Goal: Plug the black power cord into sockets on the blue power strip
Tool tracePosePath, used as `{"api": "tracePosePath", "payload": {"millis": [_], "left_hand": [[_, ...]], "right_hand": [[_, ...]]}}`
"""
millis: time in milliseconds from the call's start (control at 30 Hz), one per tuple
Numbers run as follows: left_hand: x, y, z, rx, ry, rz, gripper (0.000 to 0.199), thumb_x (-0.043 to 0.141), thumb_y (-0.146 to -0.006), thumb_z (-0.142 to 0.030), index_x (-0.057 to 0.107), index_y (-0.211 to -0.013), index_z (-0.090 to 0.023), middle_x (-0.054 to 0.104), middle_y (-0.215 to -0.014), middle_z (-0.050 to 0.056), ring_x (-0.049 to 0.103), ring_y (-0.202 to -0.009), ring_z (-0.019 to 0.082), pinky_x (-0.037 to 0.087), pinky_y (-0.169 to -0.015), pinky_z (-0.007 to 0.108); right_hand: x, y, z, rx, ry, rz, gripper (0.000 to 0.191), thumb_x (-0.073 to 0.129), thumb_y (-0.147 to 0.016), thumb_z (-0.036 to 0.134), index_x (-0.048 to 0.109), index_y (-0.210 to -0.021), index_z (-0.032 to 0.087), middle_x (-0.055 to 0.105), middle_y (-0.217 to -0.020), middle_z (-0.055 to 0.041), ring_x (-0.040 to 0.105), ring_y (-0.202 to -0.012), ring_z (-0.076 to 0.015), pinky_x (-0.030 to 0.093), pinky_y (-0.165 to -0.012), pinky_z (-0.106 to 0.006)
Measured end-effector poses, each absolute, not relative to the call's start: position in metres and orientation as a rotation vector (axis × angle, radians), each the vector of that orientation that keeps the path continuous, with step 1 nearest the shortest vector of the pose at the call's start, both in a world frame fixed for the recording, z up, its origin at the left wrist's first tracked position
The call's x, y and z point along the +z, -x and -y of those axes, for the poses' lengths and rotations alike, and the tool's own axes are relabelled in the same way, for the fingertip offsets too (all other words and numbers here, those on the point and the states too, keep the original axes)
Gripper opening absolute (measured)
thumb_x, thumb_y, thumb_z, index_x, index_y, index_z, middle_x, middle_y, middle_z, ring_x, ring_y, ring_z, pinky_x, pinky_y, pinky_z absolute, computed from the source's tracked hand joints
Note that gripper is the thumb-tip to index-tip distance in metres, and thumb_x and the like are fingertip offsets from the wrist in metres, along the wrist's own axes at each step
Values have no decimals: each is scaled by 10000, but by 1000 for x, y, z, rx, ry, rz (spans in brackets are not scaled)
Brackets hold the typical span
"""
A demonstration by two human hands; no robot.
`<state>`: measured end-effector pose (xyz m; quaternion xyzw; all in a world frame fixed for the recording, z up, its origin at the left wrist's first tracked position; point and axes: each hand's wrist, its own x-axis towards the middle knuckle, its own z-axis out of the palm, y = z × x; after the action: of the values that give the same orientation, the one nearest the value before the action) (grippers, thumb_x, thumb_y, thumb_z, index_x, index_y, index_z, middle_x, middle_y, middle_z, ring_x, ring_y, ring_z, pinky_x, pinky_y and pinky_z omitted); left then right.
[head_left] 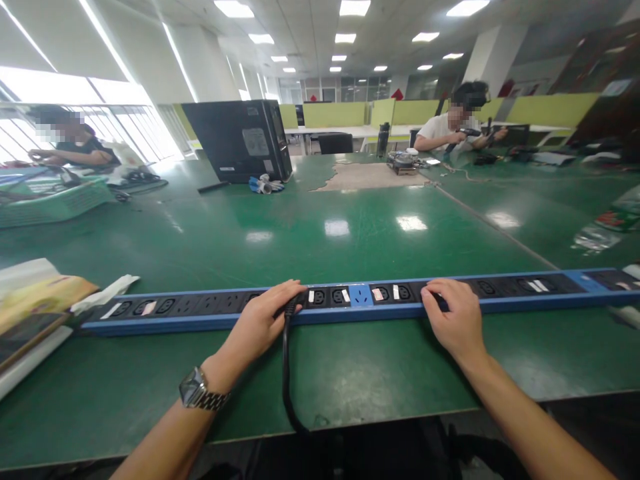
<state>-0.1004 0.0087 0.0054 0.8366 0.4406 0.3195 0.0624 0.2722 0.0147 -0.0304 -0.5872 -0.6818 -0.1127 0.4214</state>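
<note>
A long blue power strip [361, 295] with black sockets and small white labels lies across the green table in front of me. My left hand [265, 313], with a watch on the wrist, is closed round the black plug [291, 307] of a thick cable, at the strip left of its blue middle socket. The black cable [287, 373] hangs from there over the table's near edge. On the right part of the strip rests my right hand [453, 313], its fingers curled over the sockets with thumb and forefinger near each other; whether something is between them is hidden.
A black computer case [240, 140] stands at the back, with blue-white gloves [267, 185] beside it. Left are a green basket [60, 200] and a yellow package [45, 300]; right, a plastic bottle [613, 220]. Two people sit across the table, one at each side.
</note>
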Motion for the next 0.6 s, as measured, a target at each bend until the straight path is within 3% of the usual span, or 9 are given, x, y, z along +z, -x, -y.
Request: {"api": "tracePosePath", "payload": {"millis": [100,200,267,400,600], "left_hand": [[13,93,-7,1353,-2294,-1424,275,583,-913,-345,624,-1165,-243,719,-1116,63,702,-992,207,555,-931,377],[26,64,-8,1848,-1885,-1472,344,523,-949,-365,509,-1265,-229,715,-1090,68,714,-912,172,580,-836,328],[32,37,-10,1639,-1999,-1403,412,607,-902,-357,496,-1274,-219,724,-1044,58,708,-913,176,572,-820,306],[27,-6,-17,1124,-2244,-1317,238,609,-894,-268,589,-1127,-223,719,-995,39,690,-873,182,548,-785,309],[14,-15,-21,988,-2409,-1392,249,615,-894,-264,592,-1141,-241,715,-1038,35,655,-966,217,502,-862,364]], "right_hand": [[-31,-270,-16,-373,1615,1708,275,507,-896,371,689,-1011,199,678,-1133,-74,563,-1086,-246,363,-952,-402],[-31,-269,-17,-384,1687,1730,321,474,-913,376,677,-1094,206,663,-1190,-70,538,-1135,-254,338,-978,-413],[-32,-269,-18,-376,1693,1728,322,470,-916,379,678,-1093,208,664,-1194,-65,533,-1140,-251,333,-981,-407],[-33,-269,-18,-367,1697,1725,314,481,-908,374,680,-1089,213,664,-1197,-62,528,-1137,-246,326,-981,-404],[-33,-267,-18,-348,1692,1705,304,498,-901,370,685,-1086,216,665,-1197,-56,527,-1136,-241,324,-989,-409]]}}
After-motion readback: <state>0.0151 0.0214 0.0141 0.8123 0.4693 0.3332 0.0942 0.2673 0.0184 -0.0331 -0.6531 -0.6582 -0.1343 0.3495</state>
